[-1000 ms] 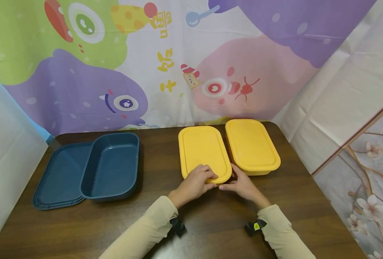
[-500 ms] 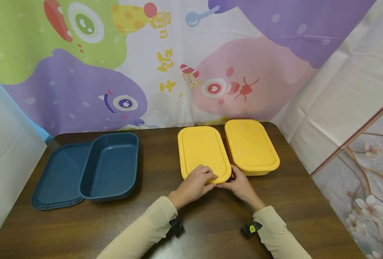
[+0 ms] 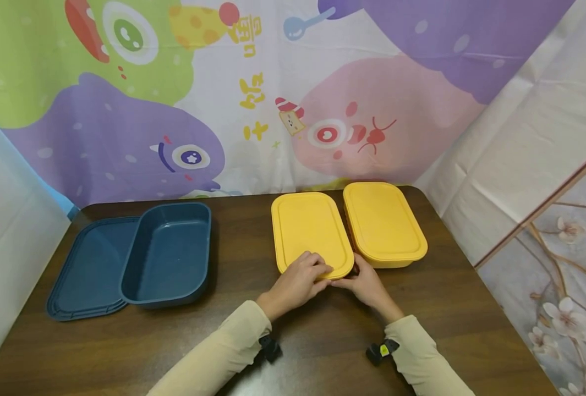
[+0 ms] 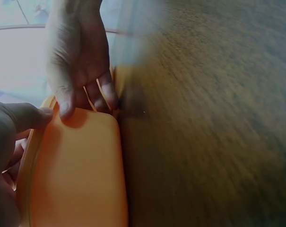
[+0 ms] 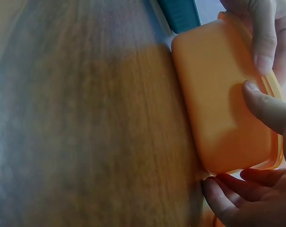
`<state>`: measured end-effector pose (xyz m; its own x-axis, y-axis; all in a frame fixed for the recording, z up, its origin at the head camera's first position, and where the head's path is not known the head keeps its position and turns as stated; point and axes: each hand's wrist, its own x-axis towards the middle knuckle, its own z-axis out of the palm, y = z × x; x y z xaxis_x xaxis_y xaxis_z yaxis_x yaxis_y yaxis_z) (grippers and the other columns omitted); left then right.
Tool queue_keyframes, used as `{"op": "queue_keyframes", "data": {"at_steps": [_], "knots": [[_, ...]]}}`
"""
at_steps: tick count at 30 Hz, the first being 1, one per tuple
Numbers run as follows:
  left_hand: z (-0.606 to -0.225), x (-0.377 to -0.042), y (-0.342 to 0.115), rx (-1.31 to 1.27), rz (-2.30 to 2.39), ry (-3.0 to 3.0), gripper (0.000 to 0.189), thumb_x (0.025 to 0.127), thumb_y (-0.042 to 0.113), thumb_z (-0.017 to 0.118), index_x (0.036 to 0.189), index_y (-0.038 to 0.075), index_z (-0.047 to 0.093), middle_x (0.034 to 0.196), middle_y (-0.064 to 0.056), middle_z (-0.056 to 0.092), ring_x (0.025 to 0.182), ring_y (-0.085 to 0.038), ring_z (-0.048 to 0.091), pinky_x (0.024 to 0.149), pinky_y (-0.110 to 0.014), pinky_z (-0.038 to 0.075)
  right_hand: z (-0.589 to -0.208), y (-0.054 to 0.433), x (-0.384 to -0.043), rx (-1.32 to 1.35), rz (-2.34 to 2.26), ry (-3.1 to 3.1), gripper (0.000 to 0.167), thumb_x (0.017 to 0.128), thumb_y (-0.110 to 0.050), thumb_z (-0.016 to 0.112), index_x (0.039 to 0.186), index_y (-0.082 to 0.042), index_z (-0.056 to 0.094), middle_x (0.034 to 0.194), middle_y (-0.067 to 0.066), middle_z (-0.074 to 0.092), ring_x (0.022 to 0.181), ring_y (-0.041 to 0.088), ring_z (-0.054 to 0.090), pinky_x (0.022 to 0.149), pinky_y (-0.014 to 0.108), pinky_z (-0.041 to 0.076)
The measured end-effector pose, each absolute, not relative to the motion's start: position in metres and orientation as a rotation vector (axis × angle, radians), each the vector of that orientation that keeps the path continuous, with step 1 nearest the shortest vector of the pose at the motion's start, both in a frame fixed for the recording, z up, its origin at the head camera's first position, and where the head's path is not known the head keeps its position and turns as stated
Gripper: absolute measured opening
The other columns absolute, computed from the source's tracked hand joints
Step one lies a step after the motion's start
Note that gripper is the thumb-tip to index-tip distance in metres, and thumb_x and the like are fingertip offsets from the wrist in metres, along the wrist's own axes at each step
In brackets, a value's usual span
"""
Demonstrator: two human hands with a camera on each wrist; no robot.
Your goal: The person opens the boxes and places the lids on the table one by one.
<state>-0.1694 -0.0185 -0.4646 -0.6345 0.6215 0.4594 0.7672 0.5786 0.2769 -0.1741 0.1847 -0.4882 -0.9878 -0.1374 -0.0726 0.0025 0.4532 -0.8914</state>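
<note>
A yellow lidded food container stands on the table between my hands. My left hand lies over the near edge of its lid, fingers bent on top and thumb at the rim. My right hand holds the near right corner. In the right wrist view its thumb presses the front wall just below the rim, and the other fingers curl round the side. The lid sits on the container all the way round, as far as it shows. A second yellow lidded container stands close on the right.
On the left of the wooden table, an uncovered dark blue container overlaps its blue lid. A cartoon-print cloth hangs behind the table's far edge, with pale cloth panels at both sides.
My right hand and forearm have shifted slightly left, with the hand staying at the container's corner. The left hand keeps its place on the lid; the containers stand as before.
</note>
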Motion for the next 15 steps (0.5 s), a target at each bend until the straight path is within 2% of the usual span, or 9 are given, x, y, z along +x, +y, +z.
{"op": "queue_keyframes", "data": {"at_steps": [8, 15], "knots": [[-0.4608, -0.1682, -0.0172, -1.071, -0.580, -2.440, 0.022, 0.086, 0.024, 0.074, 0.106, 0.014, 0.076, 0.094, 0.002, 0.064, 0.084, -0.013, 0.056, 0.073, -0.025, 0.048, -0.4892, 0.1849, -0.1738, -0.092, -1.596, 2.542, 0.070, 0.076, -0.013, 0.084, 0.134, 0.002, 0.049, 0.124, 0.021, 0.062, 0.111, 0.030, 0.061, 0.083, 0.027, 0.051], [-0.4590, -0.1672, -0.0163, -1.024, -0.519, -2.398, 0.023, 0.087, 0.026, 0.073, 0.107, 0.015, 0.074, 0.096, 0.002, 0.064, 0.085, -0.014, 0.056, 0.073, -0.027, 0.048, -0.4899, 0.1859, -0.1737, -0.094, -1.583, 2.562, 0.066, 0.077, -0.016, 0.083, 0.133, 0.000, 0.051, 0.121, 0.019, 0.065, 0.109, 0.029, 0.062, 0.085, 0.030, 0.049]]}}
